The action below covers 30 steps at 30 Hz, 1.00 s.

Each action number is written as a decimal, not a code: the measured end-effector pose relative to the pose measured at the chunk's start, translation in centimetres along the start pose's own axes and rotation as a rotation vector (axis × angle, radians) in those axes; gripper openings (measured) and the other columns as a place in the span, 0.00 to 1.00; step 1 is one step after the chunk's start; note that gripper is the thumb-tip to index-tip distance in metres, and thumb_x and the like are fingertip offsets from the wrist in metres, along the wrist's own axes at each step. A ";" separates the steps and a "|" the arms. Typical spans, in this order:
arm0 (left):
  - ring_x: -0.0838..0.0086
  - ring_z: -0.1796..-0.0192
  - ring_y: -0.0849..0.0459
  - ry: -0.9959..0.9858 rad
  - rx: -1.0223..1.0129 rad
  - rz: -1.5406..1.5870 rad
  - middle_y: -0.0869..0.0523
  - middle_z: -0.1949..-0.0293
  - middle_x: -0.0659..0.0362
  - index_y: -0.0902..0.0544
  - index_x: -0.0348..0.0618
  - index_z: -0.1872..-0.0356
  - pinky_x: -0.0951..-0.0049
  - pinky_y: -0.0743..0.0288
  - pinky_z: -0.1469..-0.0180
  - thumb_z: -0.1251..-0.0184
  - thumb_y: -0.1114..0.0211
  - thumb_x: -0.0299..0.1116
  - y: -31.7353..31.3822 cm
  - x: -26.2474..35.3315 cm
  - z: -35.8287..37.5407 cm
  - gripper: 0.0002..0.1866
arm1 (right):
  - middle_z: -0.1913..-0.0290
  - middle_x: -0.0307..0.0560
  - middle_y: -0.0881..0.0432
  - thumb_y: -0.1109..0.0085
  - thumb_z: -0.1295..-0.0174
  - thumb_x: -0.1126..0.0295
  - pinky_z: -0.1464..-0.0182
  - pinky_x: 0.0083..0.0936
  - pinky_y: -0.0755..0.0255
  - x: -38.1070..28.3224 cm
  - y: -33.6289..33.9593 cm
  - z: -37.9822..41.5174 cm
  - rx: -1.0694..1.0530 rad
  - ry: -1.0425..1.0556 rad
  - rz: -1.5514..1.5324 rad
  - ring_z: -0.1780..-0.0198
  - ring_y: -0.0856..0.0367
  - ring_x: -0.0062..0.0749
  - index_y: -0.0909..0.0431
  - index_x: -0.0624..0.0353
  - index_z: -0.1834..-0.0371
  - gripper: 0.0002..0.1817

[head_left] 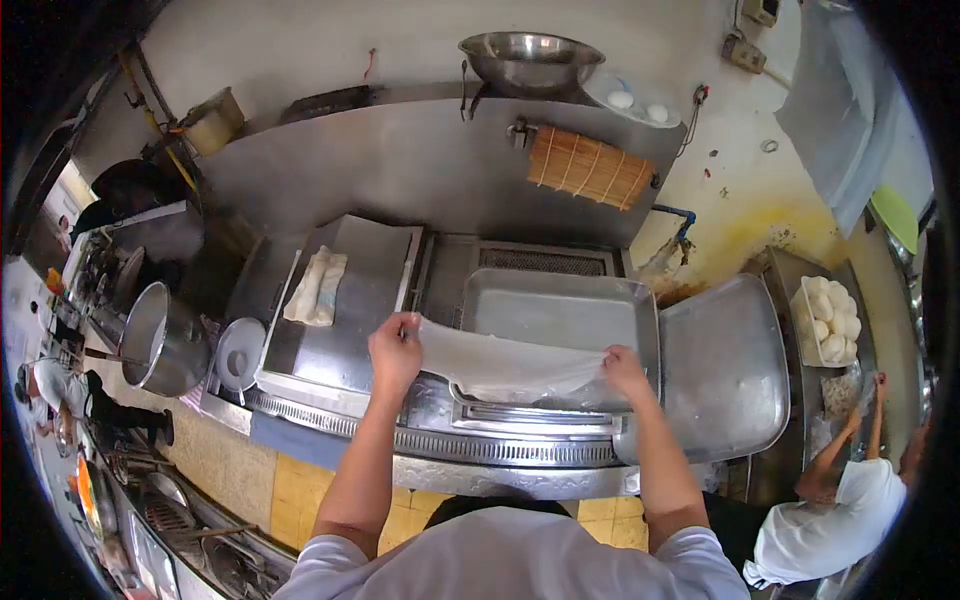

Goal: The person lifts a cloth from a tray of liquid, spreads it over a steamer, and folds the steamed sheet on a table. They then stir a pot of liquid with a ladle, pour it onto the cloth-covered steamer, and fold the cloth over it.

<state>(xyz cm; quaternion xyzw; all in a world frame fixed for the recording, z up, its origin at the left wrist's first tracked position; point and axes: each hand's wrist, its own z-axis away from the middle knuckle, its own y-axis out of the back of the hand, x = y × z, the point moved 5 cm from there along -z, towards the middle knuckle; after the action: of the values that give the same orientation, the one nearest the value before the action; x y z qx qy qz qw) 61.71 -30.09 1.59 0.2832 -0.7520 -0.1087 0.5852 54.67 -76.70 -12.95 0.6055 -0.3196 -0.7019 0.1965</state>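
Note:
A thin white sheet (505, 368), cloth-like, hangs stretched between my two hands. Its left corner is pinched in my left hand (396, 347), and my right hand (624, 370) grips the right end. Behind and partly under the sheet lies a large rectangular metal tray (560, 310) with a pale, shiny bottom. To the left, a folded white cloth (318, 287) rests on a steel lid or box top (350, 325). Right of the tray, a second metal tray or lid (725, 370) leans at the counter's edge.
A large pot (165, 340) and a round lid (240, 355) stand at the left. A steel bowl (530, 62) sits on the back ledge above a hanging bamboo mat (590, 168). A co-worker (830, 510) works at the right near a container of white round items (828, 320).

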 end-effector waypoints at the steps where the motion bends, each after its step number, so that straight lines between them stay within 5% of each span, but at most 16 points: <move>1: 0.65 0.58 0.10 0.043 -0.026 -0.037 0.09 0.63 0.50 0.12 0.36 0.57 0.65 0.18 0.52 0.31 0.33 0.27 -0.7 -1.9 0.8 0.07 | 0.66 0.54 0.12 0.42 0.34 0.70 0.57 0.36 0.23 -0.7 0.8 0.1 -0.035 -0.019 -0.093 0.61 0.14 0.40 0.12 0.65 0.59 0.12; 5: 0.57 0.46 0.12 -0.203 -0.194 -0.054 0.11 0.48 0.49 0.12 0.38 0.52 0.63 0.20 0.43 0.31 0.28 0.36 -6.9 -2.9 2.4 0.13 | 0.71 0.40 0.15 0.34 0.37 0.71 0.61 0.22 0.28 -13.0 4.8 1.7 -0.067 0.087 -0.335 0.66 0.21 0.22 0.12 0.65 0.63 0.07; 7: 0.58 0.42 0.14 -0.294 -0.402 0.017 0.13 0.43 0.49 0.12 0.39 0.49 0.64 0.21 0.40 0.31 0.26 0.40 -8.8 5.3 3.2 0.17 | 0.71 0.39 0.15 0.32 0.38 0.71 0.59 0.23 0.26 -19.4 5.9 2.4 -0.175 0.130 -0.349 0.66 0.20 0.23 0.12 0.65 0.64 0.08; 12: 0.62 0.48 0.11 -0.243 -0.762 0.418 0.10 0.50 0.48 0.14 0.37 0.47 0.63 0.20 0.44 0.26 0.31 0.38 -9.7 17.1 3.0 0.15 | 0.66 0.36 0.14 0.34 0.38 0.74 0.54 0.23 0.23 -26.7 7.9 1.8 -0.257 0.327 -0.734 0.62 0.18 0.21 0.13 0.64 0.60 0.06; 16: 0.65 0.55 0.09 -0.538 -0.439 0.308 0.09 0.59 0.48 0.12 0.38 0.51 0.63 0.18 0.51 0.28 0.32 0.31 -6.6 22.7 -0.2 0.10 | 0.58 0.36 0.16 0.41 0.37 0.78 0.53 0.23 0.24 -29.2 8.3 1.2 -0.186 0.388 -0.947 0.57 0.19 0.20 0.16 0.64 0.51 0.13; 18: 0.66 0.59 0.08 -0.695 -0.324 0.162 0.09 0.62 0.48 0.11 0.39 0.54 0.64 0.17 0.55 0.31 0.31 0.28 -5.7 24.7 -0.6 0.08 | 0.61 0.34 0.17 0.43 0.39 0.78 0.56 0.23 0.26 -28.3 5.8 0.3 -0.172 0.339 -0.725 0.58 0.19 0.21 0.16 0.62 0.51 0.14; 21: 0.66 0.61 0.08 -0.717 -0.208 0.168 0.09 0.64 0.48 0.11 0.38 0.58 0.66 0.17 0.56 0.36 0.30 0.24 -3.9 26.0 -1.2 0.07 | 0.66 0.37 0.16 0.44 0.39 0.77 0.60 0.24 0.27 -26.3 2.0 1.0 -0.235 0.085 -0.664 0.62 0.20 0.21 0.13 0.62 0.53 0.14; 23: 0.65 0.62 0.08 -0.678 -0.064 0.252 0.09 0.64 0.48 0.11 0.38 0.59 0.67 0.17 0.57 0.35 0.30 0.24 -1.6 25.5 -2.8 0.06 | 0.68 0.43 0.14 0.45 0.38 0.76 0.61 0.28 0.25 -23.3 0.5 1.1 -0.107 0.130 -0.608 0.65 0.19 0.25 0.13 0.67 0.54 0.14; 27: 0.64 0.62 0.08 -0.439 0.014 0.231 0.10 0.65 0.47 0.10 0.38 0.59 0.67 0.17 0.57 0.33 0.31 0.23 1.6 23.6 -4.7 0.05 | 0.62 0.53 0.10 0.45 0.41 0.77 0.52 0.34 0.22 -7.7 -3.8 -1.2 -0.052 -0.071 -0.215 0.59 0.13 0.38 0.15 0.72 0.51 0.17; 30: 0.58 0.60 0.08 -0.529 -0.054 0.212 0.10 0.63 0.46 0.11 0.41 0.56 0.64 0.16 0.57 0.35 0.31 0.23 -1.0 21.7 -3.9 0.08 | 0.58 0.53 0.09 0.44 0.41 0.78 0.49 0.33 0.21 -9.3 -2.2 -1.1 -0.125 0.124 -0.134 0.56 0.12 0.38 0.16 0.69 0.46 0.19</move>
<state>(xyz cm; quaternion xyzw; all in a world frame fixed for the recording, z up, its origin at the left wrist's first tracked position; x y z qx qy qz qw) 62.37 -42.23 19.96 0.1492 -0.9007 -0.1372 0.3842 57.71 -69.19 -7.73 0.6545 -0.2213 -0.6930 0.2057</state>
